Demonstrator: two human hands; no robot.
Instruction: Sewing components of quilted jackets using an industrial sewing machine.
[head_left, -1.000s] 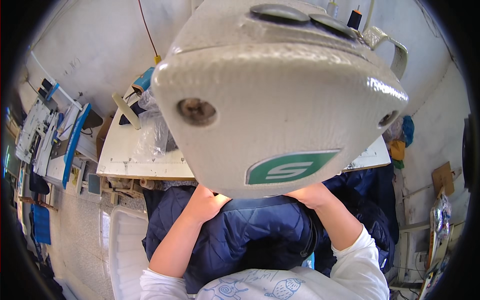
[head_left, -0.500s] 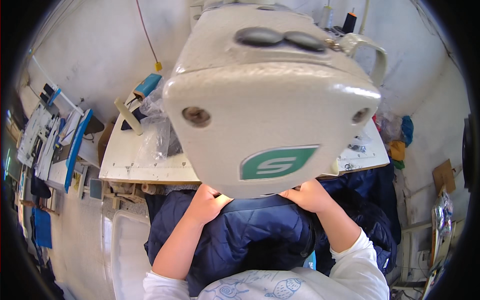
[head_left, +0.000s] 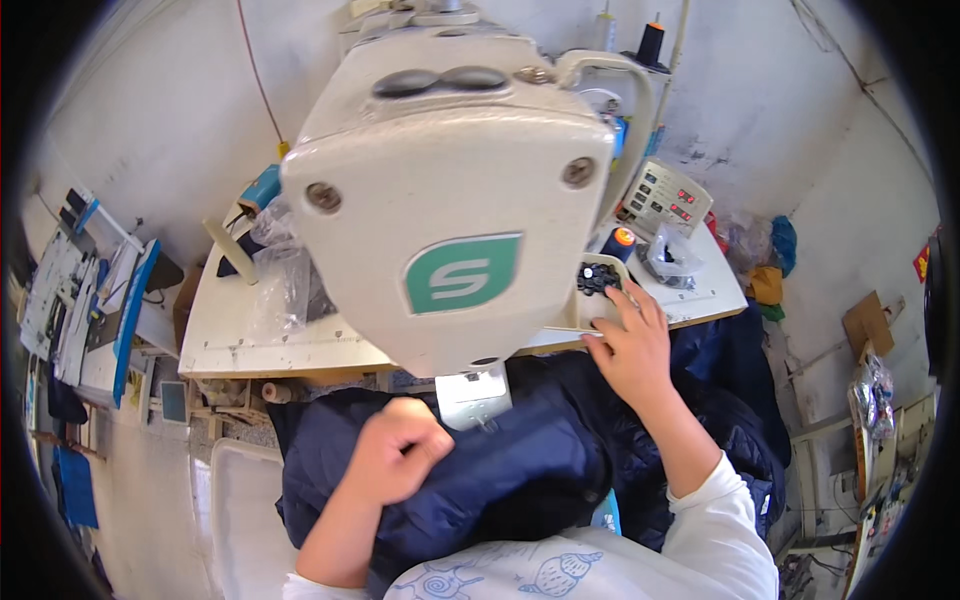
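Observation:
A quilted navy jacket [head_left: 500,470] lies bunched over my lap, below the pale head of a sewing-type machine [head_left: 450,180]. My left hand [head_left: 405,450] is curled into a fist at the jacket's left part, slightly blurred; what its fingers hold, if anything, is hidden. A metal plate [head_left: 473,398] shows under the machine head, beside that fist. To the right, my right hand [head_left: 635,340] reaches over a cream tray [head_left: 590,312], fingers spread. Its fingertips are at small dark shiny pieces [head_left: 598,278] in the tray, too small to name.
A control box [head_left: 665,198] with red lit digits stands at the right back of the white table [head_left: 270,350]. Near it are a dark thread cone [head_left: 618,243] and a clear plastic bag [head_left: 672,255]. A white bin [head_left: 245,510] sits at lower left.
My right hand has left the jacket and moved right to the tray. The left hand has come back toward me, now a fist. The view has shifted, uncovering the tray and metal plate.

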